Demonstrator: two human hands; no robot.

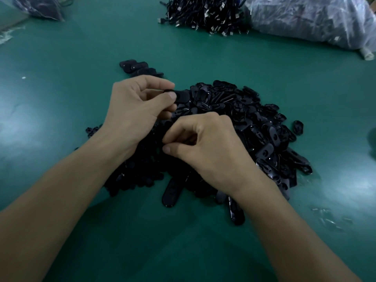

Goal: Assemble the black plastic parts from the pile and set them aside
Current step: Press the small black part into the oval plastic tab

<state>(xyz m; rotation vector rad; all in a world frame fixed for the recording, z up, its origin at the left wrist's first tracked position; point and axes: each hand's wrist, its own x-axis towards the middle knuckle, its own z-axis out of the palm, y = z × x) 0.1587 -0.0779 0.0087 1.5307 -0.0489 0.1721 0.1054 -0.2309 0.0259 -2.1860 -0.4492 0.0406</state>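
A big pile of black plastic parts [254, 127] lies on the green table in the middle of the view. My left hand [134, 110] hovers over the pile's left side and pinches a flat black oval part [181, 95] between thumb and forefinger. Just below it, my right hand [205, 145] is over the pile with curled fingers; thumb and forefinger are pinched together, and what they hold is hidden. A short row of black pieces [140, 68] lies apart, beyond my left hand.
A heap of black USB cables [205, 15] lies at the back, with a clear plastic bag [313, 19] full of dark goods to its right. Another bag [38, 6] sits at the far left corner. Small clear scraps [329, 218] lie at the right.
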